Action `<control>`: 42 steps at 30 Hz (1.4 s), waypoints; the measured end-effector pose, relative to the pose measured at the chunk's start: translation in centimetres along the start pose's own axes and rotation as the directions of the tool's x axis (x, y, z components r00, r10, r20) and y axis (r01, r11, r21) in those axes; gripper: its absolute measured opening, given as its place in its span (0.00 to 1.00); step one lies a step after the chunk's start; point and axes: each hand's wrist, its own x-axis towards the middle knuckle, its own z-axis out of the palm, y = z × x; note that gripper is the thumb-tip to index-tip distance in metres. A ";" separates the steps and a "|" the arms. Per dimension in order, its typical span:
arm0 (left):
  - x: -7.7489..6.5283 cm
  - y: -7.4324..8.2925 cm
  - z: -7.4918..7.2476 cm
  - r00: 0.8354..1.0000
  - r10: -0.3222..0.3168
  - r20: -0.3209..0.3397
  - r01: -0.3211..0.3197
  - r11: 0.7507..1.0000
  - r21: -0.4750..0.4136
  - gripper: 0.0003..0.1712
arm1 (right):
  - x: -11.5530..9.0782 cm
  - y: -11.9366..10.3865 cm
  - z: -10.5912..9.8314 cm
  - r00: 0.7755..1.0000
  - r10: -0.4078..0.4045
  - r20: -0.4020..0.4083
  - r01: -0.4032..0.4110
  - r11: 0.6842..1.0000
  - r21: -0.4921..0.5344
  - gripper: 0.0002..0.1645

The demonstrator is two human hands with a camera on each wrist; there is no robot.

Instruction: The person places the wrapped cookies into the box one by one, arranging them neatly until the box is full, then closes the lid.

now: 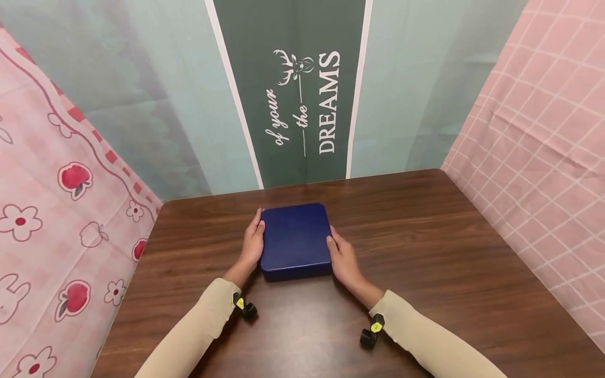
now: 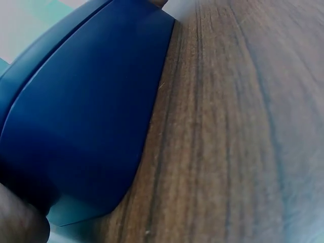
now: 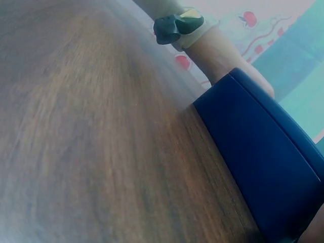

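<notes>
A square dark blue box (image 1: 295, 237) with rounded corners lies flat on the wooden table. In the left wrist view, the near wall of the box (image 2: 91, 111) meets the tabletop, and a seam runs below its top like a lid's edge. My left hand (image 1: 252, 242) holds the box's left side, its thumb at the upper edge. On the opposite side my right hand (image 1: 344, 258) grips the box likewise. The right wrist view shows the box's wall (image 3: 258, 157) with the left forearm behind it. Fingers under or behind the sides are partly hidden.
The brown wood-grain table (image 1: 463, 294) extends around the box. Behind it hangs a green curtain (image 1: 302, 31) with white lettering. A pink fruit-patterned cloth (image 1: 47, 252) borders the left, and a pink checked cloth (image 1: 543, 131) the right. Each wrist wears a small black camera (image 1: 368, 338).
</notes>
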 end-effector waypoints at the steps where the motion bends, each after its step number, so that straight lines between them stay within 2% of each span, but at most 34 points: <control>1: -0.1 -0.1 0.0 1.000 0.006 -0.003 -0.006 1.000 -0.006 0.30 | 0.0 0.0 0.1 1.000 -0.005 -0.001 0.005 1.000 -0.006 0.28; 14: -1.4 0.0 0.6 0.999 0.049 -0.005 -0.049 0.998 -0.036 0.30 | -1.2 -0.1 -0.2 0.998 -0.061 0.027 0.061 0.998 -0.016 0.29; 16: -1.8 0.4 0.9 0.999 0.054 0.002 -0.053 0.997 -0.047 0.30 | -1.5 -0.1 -0.5 0.998 -0.058 0.035 0.058 0.998 -0.010 0.29; 23: -4.3 3.6 1.8 0.999 0.046 0.020 -0.046 0.998 -0.033 0.29 | -2.9 0.2 -1.7 0.998 -0.051 0.039 0.052 0.998 -0.017 0.29; 33: -6.0 4.3 3.5 0.998 0.066 0.009 -0.066 0.997 -0.050 0.29 | -4.8 0.3 -3.4 0.998 -0.039 0.040 0.041 0.998 -0.039 0.30; 36: -6.3 3.9 4.0 0.997 0.079 0.008 -0.079 0.996 -0.049 0.29 | -5.5 0.3 -3.9 0.998 -0.052 0.030 0.053 0.998 -0.038 0.30; 40: -6.0 1.9 4.8 0.996 0.088 0.005 -0.088 0.995 -0.038 0.29 | -6.4 0.3 -4.4 0.997 -0.068 0.021 0.069 0.997 -0.024 0.30; 42: -5.7 1.0 5.1 0.996 0.094 0.009 -0.094 0.995 -0.029 0.29 | -6.7 0.4 -4.7 0.998 -0.049 0.026 0.049 0.999 -0.013 0.30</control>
